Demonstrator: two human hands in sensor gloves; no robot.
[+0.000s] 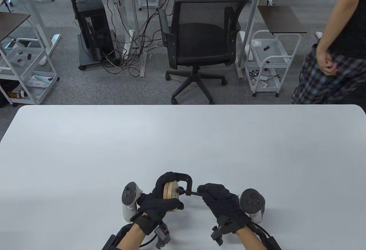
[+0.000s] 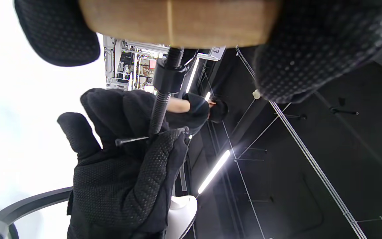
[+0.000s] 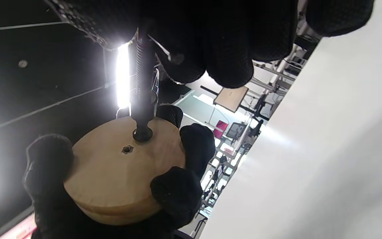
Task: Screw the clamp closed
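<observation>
A black C-clamp (image 1: 183, 178) is held above the table's near edge, its frame arched over a round wooden disc (image 1: 170, 192). My left hand (image 1: 160, 201) grips the disc, fingers wrapped around its rim; the disc also shows in the left wrist view (image 2: 177, 23) and in the right wrist view (image 3: 121, 172). The clamp's threaded screw (image 3: 143, 89) runs to the right and its tip presses on the disc face. My right hand (image 1: 220, 201) pinches the thin cross handle (image 2: 131, 140) at the screw's end (image 1: 194, 193).
The white table (image 1: 183, 147) stretches away from my hands. Beyond its far edge stand a black office chair (image 1: 197, 41), white carts (image 1: 268, 61) and a person (image 1: 334, 47) at the right.
</observation>
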